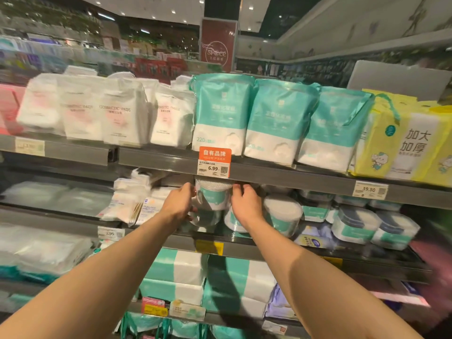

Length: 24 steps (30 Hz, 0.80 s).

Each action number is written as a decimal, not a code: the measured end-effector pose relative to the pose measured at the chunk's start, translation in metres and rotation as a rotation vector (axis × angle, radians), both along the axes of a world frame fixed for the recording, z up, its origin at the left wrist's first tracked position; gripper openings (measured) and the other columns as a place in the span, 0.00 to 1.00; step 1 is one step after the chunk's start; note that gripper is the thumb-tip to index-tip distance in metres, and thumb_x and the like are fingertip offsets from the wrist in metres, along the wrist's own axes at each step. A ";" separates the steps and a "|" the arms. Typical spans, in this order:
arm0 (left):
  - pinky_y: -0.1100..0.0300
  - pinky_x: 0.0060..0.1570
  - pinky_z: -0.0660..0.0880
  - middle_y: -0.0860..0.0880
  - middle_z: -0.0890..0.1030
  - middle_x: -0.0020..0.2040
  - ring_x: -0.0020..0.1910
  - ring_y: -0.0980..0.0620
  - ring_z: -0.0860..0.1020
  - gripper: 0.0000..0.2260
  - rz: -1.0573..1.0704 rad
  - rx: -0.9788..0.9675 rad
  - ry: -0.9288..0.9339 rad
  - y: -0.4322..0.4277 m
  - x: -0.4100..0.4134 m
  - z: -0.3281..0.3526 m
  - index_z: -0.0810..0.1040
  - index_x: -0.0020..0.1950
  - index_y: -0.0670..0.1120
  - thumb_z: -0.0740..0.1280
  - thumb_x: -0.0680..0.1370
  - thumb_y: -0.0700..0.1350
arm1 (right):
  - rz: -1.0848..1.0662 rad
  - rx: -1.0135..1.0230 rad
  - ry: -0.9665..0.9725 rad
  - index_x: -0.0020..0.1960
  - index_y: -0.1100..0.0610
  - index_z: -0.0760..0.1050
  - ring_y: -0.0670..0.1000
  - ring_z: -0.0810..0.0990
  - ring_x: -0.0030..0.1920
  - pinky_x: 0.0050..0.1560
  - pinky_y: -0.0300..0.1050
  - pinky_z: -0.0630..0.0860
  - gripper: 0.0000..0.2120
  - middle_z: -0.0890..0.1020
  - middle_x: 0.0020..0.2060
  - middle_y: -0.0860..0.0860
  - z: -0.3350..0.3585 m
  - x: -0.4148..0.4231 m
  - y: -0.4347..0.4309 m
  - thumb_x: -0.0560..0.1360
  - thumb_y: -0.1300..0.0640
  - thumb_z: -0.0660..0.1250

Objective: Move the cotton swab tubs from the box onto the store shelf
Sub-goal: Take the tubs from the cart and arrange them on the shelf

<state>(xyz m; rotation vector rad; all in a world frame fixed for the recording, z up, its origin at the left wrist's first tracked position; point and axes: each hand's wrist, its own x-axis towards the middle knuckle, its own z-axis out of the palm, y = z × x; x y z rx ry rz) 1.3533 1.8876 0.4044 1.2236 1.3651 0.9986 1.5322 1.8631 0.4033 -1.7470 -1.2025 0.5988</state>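
Head view, place: the upper tub [213,195] sits on top of a lower tub [208,217] on the store shelf [269,244], just under the shelf above [293,176].
Grip, left: the left hand [179,204] curls its fingers [191,190] round the left side of the upper tub and grips it.
Grip, right: the right hand [245,204] grips the same tub, its fingers bent over the upper right rim.
Source: the box is not visible here.
Risk, stack: I think the upper tub can slide off if it is let go off-centre, because the lid below looks smooth and round.
Risk, gap: there is little room overhead, so the rim may catch the shelf above or its price tag [214,162].
Risk, side: the neighbour tubs [281,214] stand just beside the right wrist, and a wide pull-back could knock them.
Materials: the tubs look like clear hard plastic cylinders with a teal and white label and white swab tips packed at the top.
Surface: the store shelf is dark and glossy, so probably slippery.
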 end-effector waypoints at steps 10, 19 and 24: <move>0.57 0.35 0.72 0.45 0.81 0.61 0.42 0.47 0.77 0.22 -0.068 0.012 -0.060 0.007 -0.023 0.001 0.76 0.62 0.42 0.47 0.85 0.51 | 0.004 -0.092 0.085 0.62 0.48 0.75 0.60 0.83 0.57 0.59 0.64 0.80 0.23 0.83 0.59 0.54 -0.027 -0.016 0.042 0.73 0.42 0.53; 0.56 0.38 0.74 0.46 0.79 0.63 0.46 0.46 0.80 0.21 -0.089 0.034 -0.078 0.012 -0.028 -0.002 0.76 0.64 0.45 0.48 0.85 0.52 | -0.032 -0.122 0.040 0.65 0.50 0.76 0.61 0.83 0.56 0.54 0.57 0.80 0.17 0.84 0.57 0.54 -0.019 -0.029 0.031 0.78 0.51 0.58; 0.58 0.33 0.72 0.49 0.81 0.60 0.47 0.45 0.81 0.18 -0.037 0.069 -0.111 0.008 -0.030 -0.004 0.77 0.60 0.47 0.51 0.84 0.51 | -0.011 -0.116 0.045 0.67 0.48 0.74 0.58 0.82 0.57 0.56 0.55 0.79 0.18 0.82 0.61 0.50 -0.024 -0.035 0.029 0.79 0.54 0.58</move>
